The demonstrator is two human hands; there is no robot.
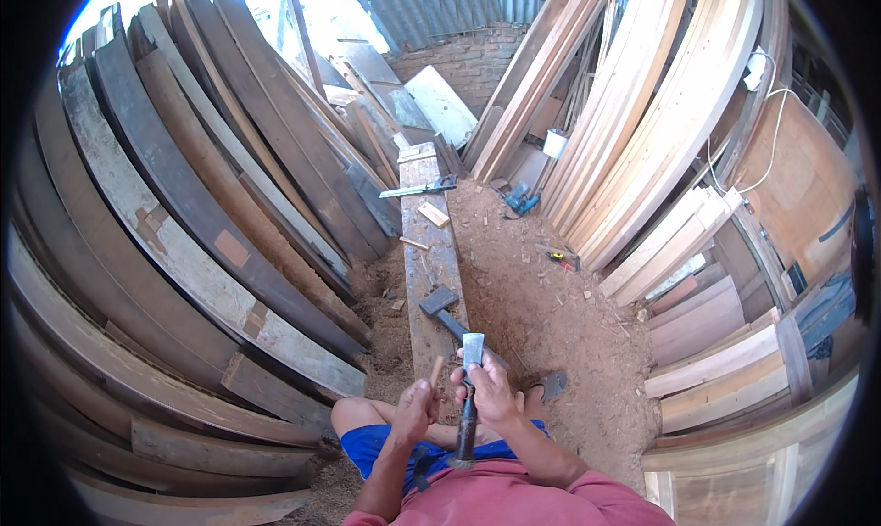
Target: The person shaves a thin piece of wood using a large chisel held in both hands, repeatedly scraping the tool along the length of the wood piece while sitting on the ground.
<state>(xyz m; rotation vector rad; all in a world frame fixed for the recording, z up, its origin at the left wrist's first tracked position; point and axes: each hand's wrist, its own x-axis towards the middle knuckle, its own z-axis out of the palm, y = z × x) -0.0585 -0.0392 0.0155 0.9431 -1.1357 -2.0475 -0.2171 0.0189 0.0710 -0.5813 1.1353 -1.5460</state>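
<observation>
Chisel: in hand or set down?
In hand. The right hand is closed around the chisel, its flat metal blade showing above the grip in the picture, dark handle below.

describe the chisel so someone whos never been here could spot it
Find the long narrow plank bench running up the middle. Toward the person's end, the right hand holds the chisel, blade away from the body. Its broad, silvery blade sets it apart from the thin wooden stick in the left hand and the block-headed mallet on the bench.
</observation>
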